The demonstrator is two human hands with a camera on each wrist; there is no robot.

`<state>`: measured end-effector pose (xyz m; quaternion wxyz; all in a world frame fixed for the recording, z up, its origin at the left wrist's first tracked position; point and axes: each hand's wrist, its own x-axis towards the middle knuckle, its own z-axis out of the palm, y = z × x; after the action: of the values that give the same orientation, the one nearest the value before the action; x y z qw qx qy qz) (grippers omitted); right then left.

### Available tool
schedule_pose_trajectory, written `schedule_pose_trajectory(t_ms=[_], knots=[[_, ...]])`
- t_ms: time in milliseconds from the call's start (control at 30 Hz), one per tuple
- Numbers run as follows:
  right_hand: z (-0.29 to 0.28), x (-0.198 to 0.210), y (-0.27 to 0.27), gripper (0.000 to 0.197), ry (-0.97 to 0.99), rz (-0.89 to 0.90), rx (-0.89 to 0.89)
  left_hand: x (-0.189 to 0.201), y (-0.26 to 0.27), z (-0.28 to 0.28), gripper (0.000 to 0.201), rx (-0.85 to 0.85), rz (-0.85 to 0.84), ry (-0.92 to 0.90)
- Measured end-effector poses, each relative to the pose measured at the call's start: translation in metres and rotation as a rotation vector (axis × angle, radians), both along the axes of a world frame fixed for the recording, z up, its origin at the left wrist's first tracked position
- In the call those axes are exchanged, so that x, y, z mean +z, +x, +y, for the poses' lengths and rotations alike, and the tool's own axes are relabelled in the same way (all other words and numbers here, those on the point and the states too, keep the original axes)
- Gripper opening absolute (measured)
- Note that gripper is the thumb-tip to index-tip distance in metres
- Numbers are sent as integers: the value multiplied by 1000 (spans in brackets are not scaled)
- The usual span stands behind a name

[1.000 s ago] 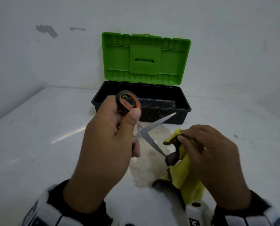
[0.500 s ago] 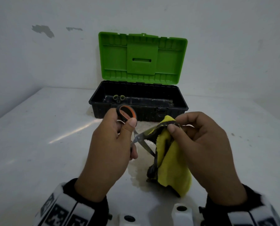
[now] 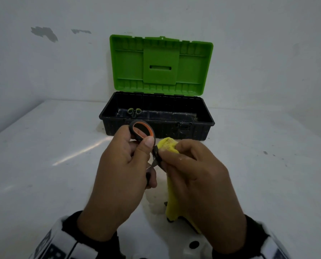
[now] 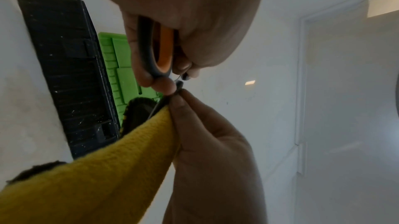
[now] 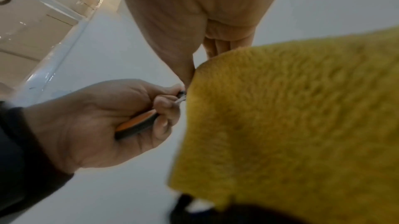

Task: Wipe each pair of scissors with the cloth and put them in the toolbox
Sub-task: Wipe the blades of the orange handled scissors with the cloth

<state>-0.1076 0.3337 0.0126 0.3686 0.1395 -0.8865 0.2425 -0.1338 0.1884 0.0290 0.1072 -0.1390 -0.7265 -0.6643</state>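
- White table (image 3: 44,184) under a scuffed wall, black toolbox (image 3: 156,131) at the back with lid up, one pair with green handles (image 3: 134,111) already lying inside.
- Left hand (image 3: 118,180) wrapped tight round the orange-handled scissors (image 3: 142,130).
- Blades spread a second ago, now buried in the yellow cloth (image 3: 168,144), pinched by the right hand (image 3: 199,184).
- Wiping under way, looks like; boxing next.
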Motion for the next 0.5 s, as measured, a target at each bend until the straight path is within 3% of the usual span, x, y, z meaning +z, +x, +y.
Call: schedule_pose_trajectory(t_ms=[100, 400, 500], knots=[[17, 3, -8, 16, -107, 9, -14, 0, 0, -1, 9, -24, -30, 60], [21, 0, -11, 20, -151, -35, 43, -10, -9, 1, 9, -65, -57, 98], [39, 4, -23, 15, -238, -88, -41, -11, -10, 1, 10, -77, -74, 116]])
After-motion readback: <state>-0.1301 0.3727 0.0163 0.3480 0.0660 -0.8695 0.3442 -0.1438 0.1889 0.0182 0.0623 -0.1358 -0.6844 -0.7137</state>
